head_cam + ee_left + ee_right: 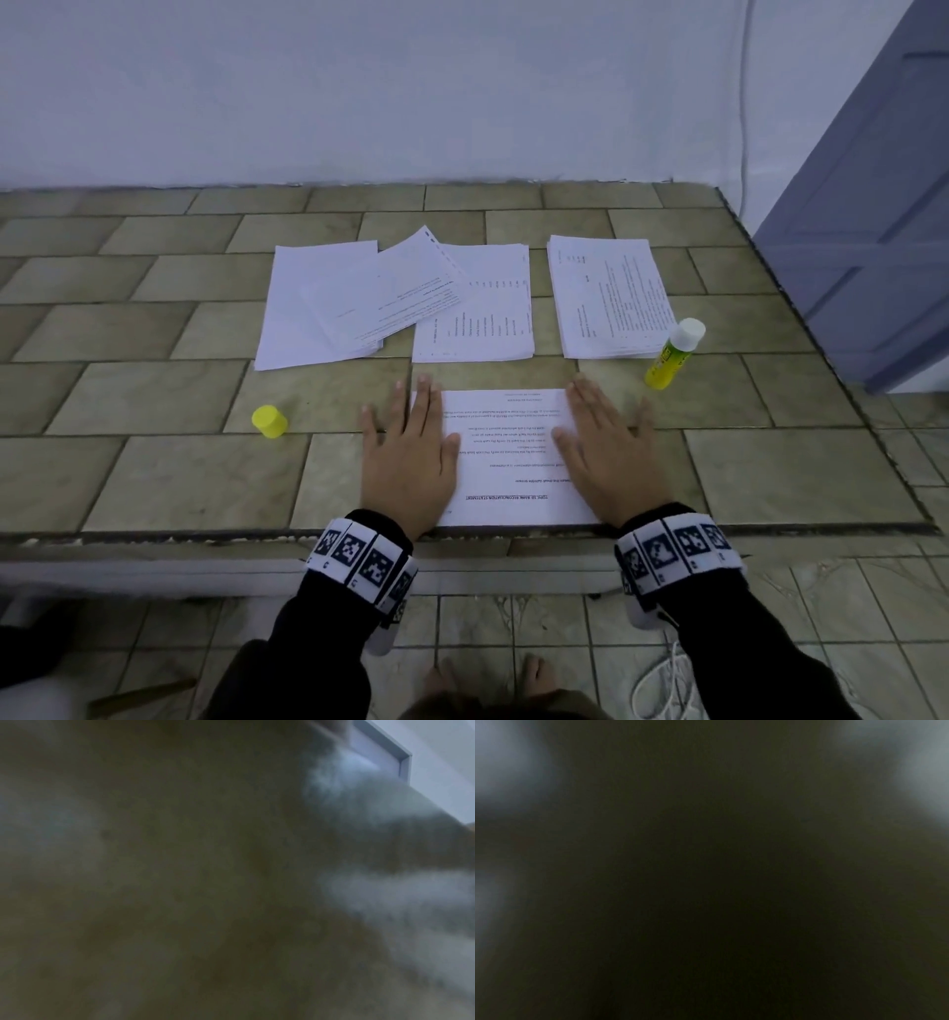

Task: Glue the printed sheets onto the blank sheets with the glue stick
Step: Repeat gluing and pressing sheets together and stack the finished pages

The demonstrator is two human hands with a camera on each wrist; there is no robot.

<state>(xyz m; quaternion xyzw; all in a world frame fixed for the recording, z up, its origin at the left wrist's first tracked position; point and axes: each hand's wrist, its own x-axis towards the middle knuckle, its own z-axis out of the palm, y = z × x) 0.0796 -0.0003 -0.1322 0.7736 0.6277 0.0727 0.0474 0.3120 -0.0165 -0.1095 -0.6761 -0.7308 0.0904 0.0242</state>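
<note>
While flat, straight fingers [423, 398] of both hands press printed sheet [508, 452] between them.

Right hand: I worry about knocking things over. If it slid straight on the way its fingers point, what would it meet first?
Likely the right-hand stack of printed sheets; the right hand lies flat, and the glue stick stands slightly right of that line.

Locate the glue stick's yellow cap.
Head view: the yellow cap sits alone on the tiled counter, left of the left hand, apart from it.
</note>
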